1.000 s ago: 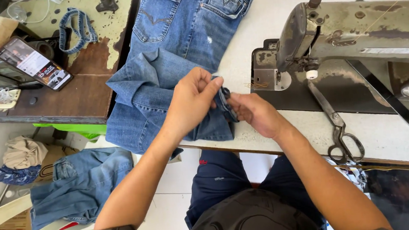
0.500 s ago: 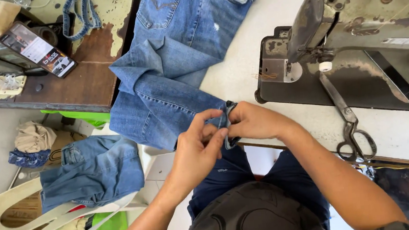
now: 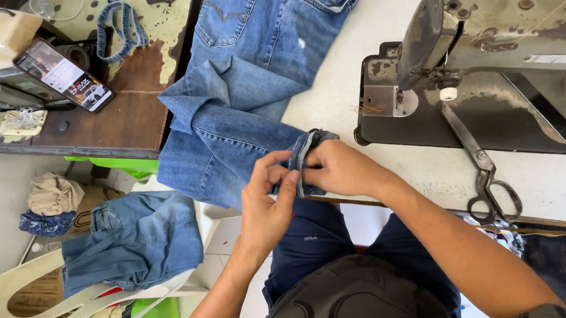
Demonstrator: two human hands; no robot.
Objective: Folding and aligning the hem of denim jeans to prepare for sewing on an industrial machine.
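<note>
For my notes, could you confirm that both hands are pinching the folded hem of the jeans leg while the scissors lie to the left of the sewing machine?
Not quite: the scissors lie in front of the sewing machine, toward its right, not on its left, as the head view shows. The rest holds: the left hand and right hand both pinch the folded hem of the jeans leg.

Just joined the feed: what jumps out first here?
Both hands, left hand and right hand, pinch the folded hem of blue jeans at the table edge in the middle. An old, worn sewing machine fills the right, with scissors lying in front of it.
</note>
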